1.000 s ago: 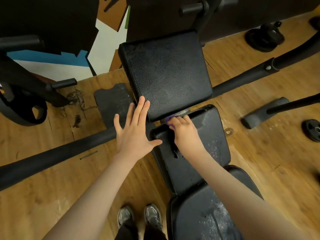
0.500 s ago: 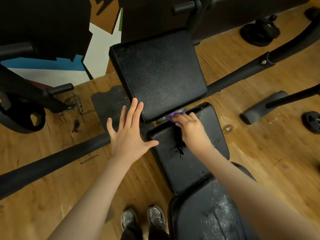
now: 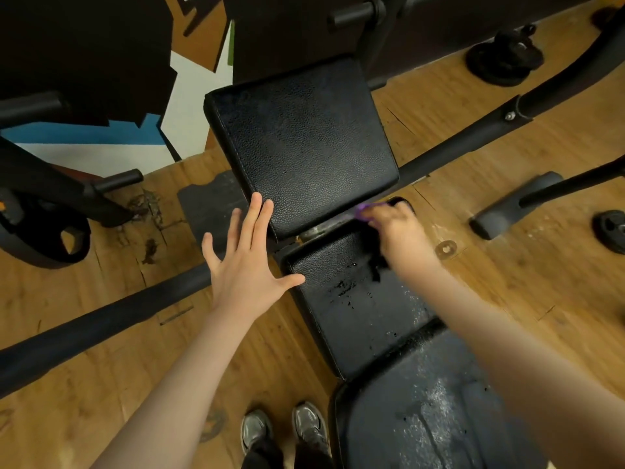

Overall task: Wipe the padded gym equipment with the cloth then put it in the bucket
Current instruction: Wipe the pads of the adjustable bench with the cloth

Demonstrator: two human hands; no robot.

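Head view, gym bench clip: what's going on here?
A person is wiping a black padded bench. The right hand holds a purple cloth at the far right corner of the middle pad, by the gap below the upper pad. The left hand is spread flat, fingertips at the upper pad's near left edge. No bucket is in view.

dim warm indoor light, wide-angle bending at edges, right hand motion-blurred.
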